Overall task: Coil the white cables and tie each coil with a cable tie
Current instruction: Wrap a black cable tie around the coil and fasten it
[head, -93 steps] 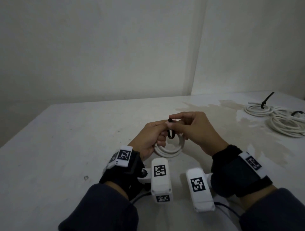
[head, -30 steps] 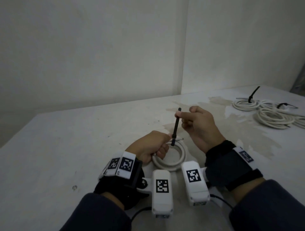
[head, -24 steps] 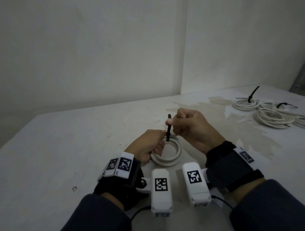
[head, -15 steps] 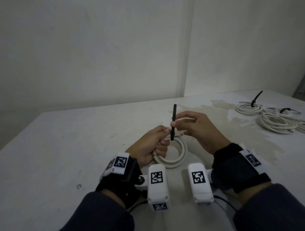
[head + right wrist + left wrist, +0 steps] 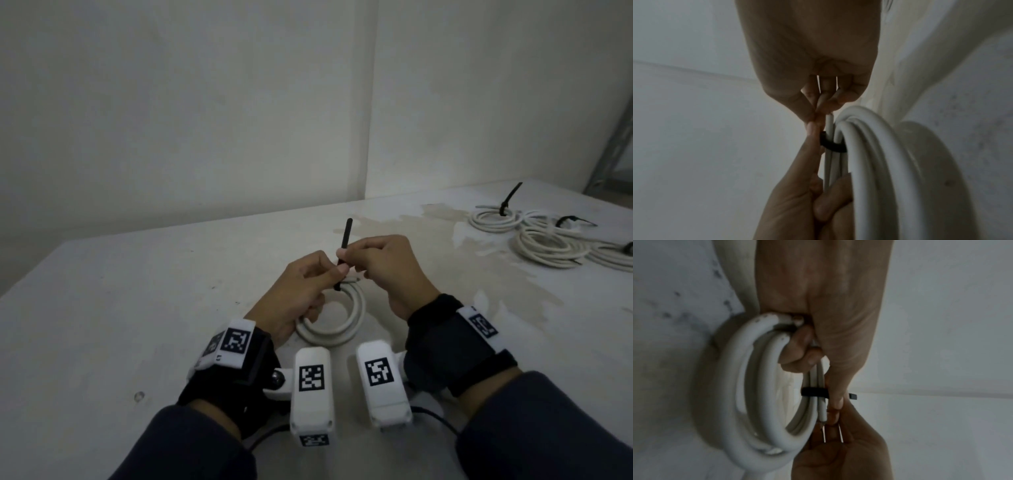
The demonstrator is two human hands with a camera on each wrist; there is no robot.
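A small white cable coil (image 5: pixel 330 330) stands on edge on the table, and my left hand (image 5: pixel 303 291) grips its top left with fingers curled through the loop (image 5: pixel 797 353). A black cable tie (image 5: pixel 813 390) is cinched round the strands at the top of the coil (image 5: pixel 879 162). Its tail (image 5: pixel 346 238) sticks straight up. My right hand (image 5: pixel 376 263) pinches the tail low down, right beside the left thumb. In the right wrist view the tie band (image 5: pixel 831 144) shows just below the right fingertips (image 5: pixel 813 112), next to the cable's loose end.
Three white coils with black ties lie at the table's back right (image 5: pixel 493 219), (image 5: pixel 548 248), (image 5: pixel 613 255). The pale table (image 5: pixel 137 291) has a brownish stain (image 5: pixel 428 219) behind my hands. Walls meet in a corner behind; a metal frame (image 5: pixel 613 137) stands far right.
The tie, a loose loop three seconds ago, now sits tight on the coil with its tail up. My right hand drew the tail upward, then came back down to pinch it by the coil.
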